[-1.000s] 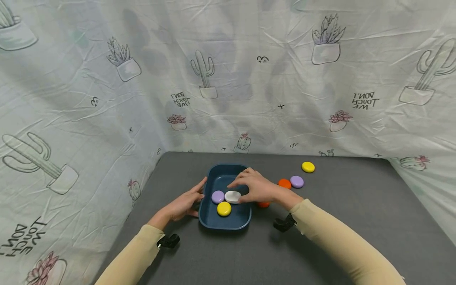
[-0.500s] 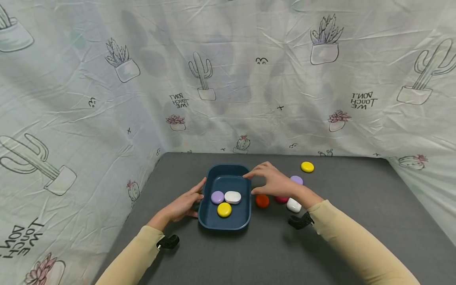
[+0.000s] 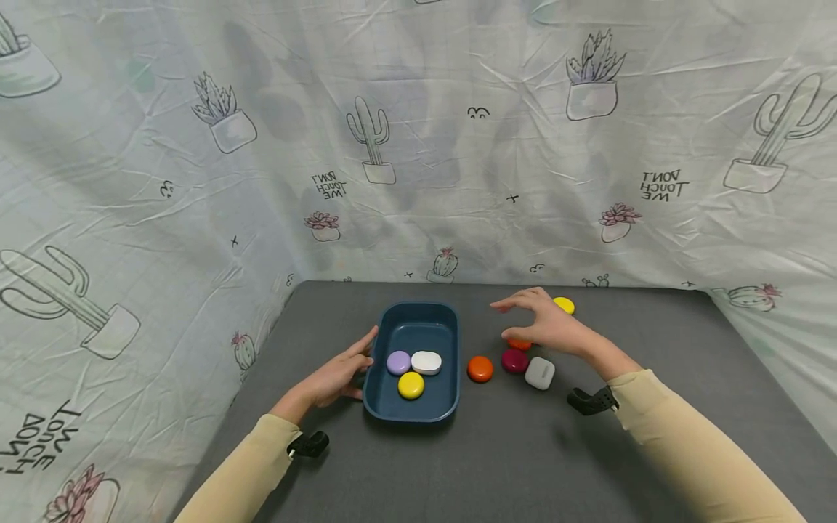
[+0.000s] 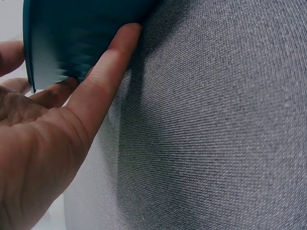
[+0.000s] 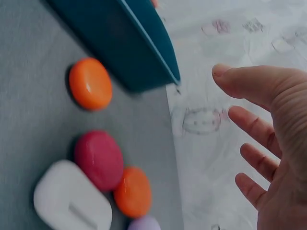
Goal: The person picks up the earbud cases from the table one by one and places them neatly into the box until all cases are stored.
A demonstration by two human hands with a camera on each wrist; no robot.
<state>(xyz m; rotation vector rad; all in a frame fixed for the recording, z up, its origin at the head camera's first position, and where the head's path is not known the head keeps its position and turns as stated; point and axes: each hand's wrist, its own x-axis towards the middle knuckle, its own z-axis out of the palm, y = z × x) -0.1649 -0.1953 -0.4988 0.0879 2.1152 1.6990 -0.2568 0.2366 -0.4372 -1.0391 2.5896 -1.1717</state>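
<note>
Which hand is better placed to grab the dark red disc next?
Probably the right hand: it hovers empty near the dark red disc, while the left hand touches the left side of the tray.

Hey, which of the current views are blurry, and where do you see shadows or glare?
Right wrist view: backdrop pale and soft, white piece blurred, streaked glints on the crimson piece; left wrist view: weave of the gray table crisp, dark shadow beside the left hand; head view: fairly sharp, soft shadow below the right sleeve.
</note>
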